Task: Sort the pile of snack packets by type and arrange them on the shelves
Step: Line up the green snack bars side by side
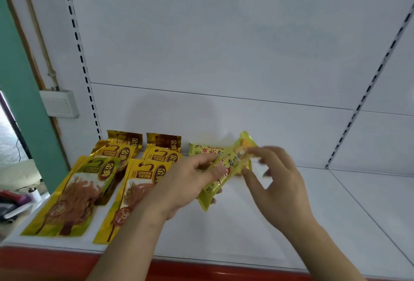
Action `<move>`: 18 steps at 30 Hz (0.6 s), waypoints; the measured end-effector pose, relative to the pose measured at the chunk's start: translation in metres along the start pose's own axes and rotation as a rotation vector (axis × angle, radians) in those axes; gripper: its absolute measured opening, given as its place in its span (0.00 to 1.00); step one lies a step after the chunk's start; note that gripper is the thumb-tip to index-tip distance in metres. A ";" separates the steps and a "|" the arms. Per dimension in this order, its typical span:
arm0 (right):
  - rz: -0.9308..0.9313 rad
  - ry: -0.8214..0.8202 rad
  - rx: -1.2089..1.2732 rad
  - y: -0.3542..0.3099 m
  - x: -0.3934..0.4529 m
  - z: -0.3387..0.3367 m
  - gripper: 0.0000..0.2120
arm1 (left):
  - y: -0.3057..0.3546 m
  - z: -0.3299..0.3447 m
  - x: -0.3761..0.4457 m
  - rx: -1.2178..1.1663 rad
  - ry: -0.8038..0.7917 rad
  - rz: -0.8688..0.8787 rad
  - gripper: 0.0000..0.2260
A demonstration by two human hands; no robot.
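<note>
Fingers of the left hand (186, 182) are curled round a yellow-green snack packet (226, 166), which is held tilted just above the white shelf (246, 231). The packet's upper end is touched by the half-curled, blurred fingers of the right hand (275, 177); a firm pinch cannot be told. A second similar packet (201, 149) lies behind. Golden packets (67, 193) are ranged in two columns at the left.
</note>
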State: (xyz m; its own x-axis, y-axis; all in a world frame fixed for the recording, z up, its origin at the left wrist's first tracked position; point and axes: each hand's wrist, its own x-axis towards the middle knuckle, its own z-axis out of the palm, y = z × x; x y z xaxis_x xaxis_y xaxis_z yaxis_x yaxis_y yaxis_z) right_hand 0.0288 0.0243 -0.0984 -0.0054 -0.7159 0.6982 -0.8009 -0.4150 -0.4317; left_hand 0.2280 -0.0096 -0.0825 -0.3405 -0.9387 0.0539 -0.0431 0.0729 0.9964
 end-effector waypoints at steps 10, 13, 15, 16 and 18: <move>-0.458 -0.255 -0.323 0.052 0.004 0.021 0.15 | -0.019 -0.009 0.010 0.707 0.250 0.066 0.17; -0.423 -0.265 -0.388 0.061 0.007 0.036 0.15 | -0.026 -0.002 0.012 1.057 0.312 0.211 0.20; -0.414 -0.287 -0.431 0.060 0.009 0.049 0.15 | -0.036 0.004 0.016 1.166 0.275 0.244 0.19; -0.396 -0.308 -0.454 0.058 0.009 0.054 0.15 | -0.041 0.006 0.019 1.202 0.263 0.244 0.18; -0.345 -0.329 -0.482 0.057 0.011 0.062 0.14 | -0.050 0.008 0.023 1.251 0.248 0.216 0.17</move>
State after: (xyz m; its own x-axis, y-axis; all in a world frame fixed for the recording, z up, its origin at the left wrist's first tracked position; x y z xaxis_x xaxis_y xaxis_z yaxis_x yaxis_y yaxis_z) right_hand 0.0205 -0.0424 -0.1509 0.4200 -0.7523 0.5076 -0.9018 -0.4085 0.1408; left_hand 0.2151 -0.0325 -0.1312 -0.2742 -0.8957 0.3501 -0.8996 0.3675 0.2358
